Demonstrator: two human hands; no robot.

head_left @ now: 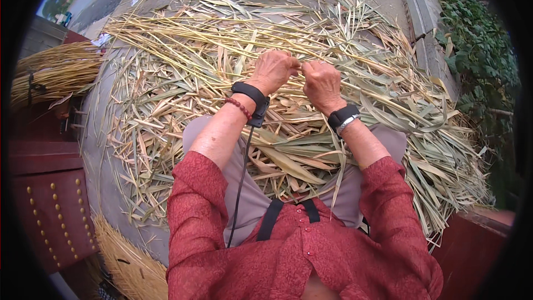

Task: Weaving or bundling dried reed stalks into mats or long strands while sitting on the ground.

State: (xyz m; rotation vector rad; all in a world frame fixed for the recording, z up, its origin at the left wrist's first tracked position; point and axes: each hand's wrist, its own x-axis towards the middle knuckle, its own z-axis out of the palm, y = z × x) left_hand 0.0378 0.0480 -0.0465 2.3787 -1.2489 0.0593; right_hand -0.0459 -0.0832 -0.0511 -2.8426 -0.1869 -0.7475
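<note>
In front of me, above the pile, my left hand (275,70) and my right hand (322,84) are close together, fingertips nearly meeting. Both are closed in a pinch on a thin reed stalk, mostly hidden by the fingers. Just beyond them, long yellow-green reed stalks (183,36) lie roughly crosswise. Stripped dry leaves and husks (150,133) spread thickly under and around my hands, and between my knees. Long leafy reeds (388,114) lie to the right of my right hand.
A tied bundle of stalks (55,72) rests at the left. Nearer stand a red studded door (53,216) and a straw bundle (125,261). On the right run a stone kerb (416,5) and green bushes (477,39). A cable (241,183) hangs from my left wrist.
</note>
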